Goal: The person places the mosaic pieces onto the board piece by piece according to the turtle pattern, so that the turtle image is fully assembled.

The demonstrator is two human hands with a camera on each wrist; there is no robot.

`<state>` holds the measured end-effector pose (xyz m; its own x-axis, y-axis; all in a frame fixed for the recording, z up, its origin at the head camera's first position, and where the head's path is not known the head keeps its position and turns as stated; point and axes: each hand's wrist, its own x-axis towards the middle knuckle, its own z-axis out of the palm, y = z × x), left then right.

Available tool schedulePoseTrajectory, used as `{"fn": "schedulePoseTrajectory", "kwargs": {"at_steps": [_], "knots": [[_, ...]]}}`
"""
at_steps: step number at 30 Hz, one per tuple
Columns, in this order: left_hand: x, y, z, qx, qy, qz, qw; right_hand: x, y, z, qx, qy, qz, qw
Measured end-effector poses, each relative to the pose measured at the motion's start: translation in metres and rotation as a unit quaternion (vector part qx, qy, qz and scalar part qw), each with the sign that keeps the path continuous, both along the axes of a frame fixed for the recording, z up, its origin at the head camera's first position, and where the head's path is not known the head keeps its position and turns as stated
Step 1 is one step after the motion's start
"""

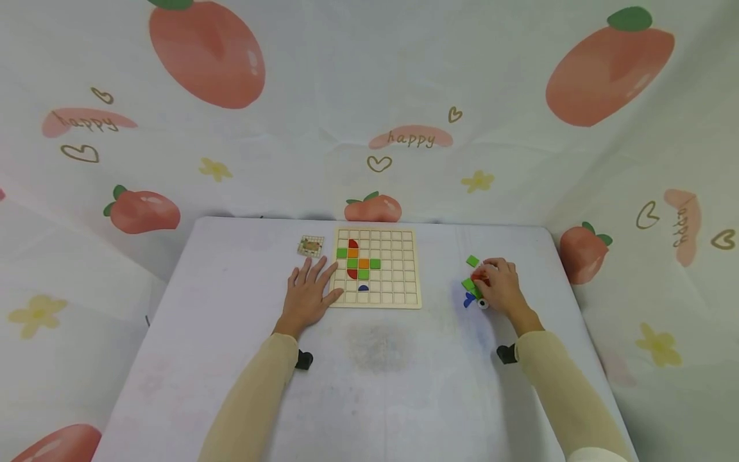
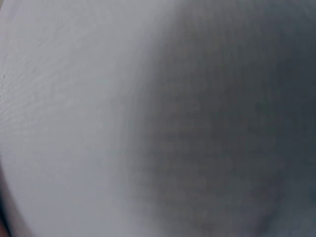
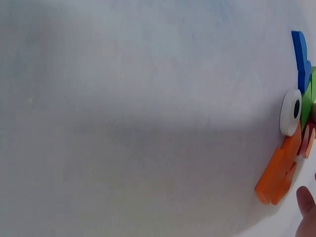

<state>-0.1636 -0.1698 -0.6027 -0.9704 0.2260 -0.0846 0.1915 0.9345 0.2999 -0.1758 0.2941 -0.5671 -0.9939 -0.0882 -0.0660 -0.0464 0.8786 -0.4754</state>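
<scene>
A square wooden grid board (image 1: 392, 282) lies on the table, with green, orange and red flat pieces set in its left cells and a blue half-round piece (image 1: 363, 288) lower down. My left hand (image 1: 308, 295) rests with spread fingers at the board's left edge, its fingertips and thumb over the rim. To the right, my right hand (image 1: 501, 289) bends over a small pile, thumb and fingers pinching a red piece (image 1: 476, 276). Around it lie green pieces (image 1: 467, 283), a blue forked piece (image 1: 469, 299) and a white eye disc (image 3: 290, 112). The right wrist view also shows orange pieces (image 3: 279, 173).
A small picture card (image 1: 310, 246) lies beyond the left hand, beside the board. One green square (image 1: 473, 261) sits at the pile's far side. A fruit-print cloth (image 1: 312, 173) hangs behind the white table (image 1: 219, 308). The left wrist view shows only blurred pale and dark surface.
</scene>
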Motion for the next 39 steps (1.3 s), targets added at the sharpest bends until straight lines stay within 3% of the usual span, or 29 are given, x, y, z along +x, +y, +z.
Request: {"fn": "schedulePoseTrajectory", "kwargs": {"at_steps": [7, 16, 24, 39], "knots": [[0.000, 0.001, -0.003, -0.014, 0.000, -0.001, 0.9999, 0.000, -0.004, -0.003, -0.057, 0.046, -0.019, 0.997], [-0.001, 0.000, -0.003, -0.017, 0.004, 0.000, 0.9998, -0.007, -0.018, 0.006, -0.156, 0.021, -0.044, 0.987], [-0.001, 0.000, -0.003, -0.034, -0.013, 0.007, 0.9993, -0.017, -0.041, 0.003, -0.188, 0.008, -0.061, 0.980], [-0.002, 0.001, -0.001, -0.033, 0.001, 0.002, 0.9995, -0.040, -0.104, 0.002, -0.200, 0.010, -0.019, 0.980]]}}
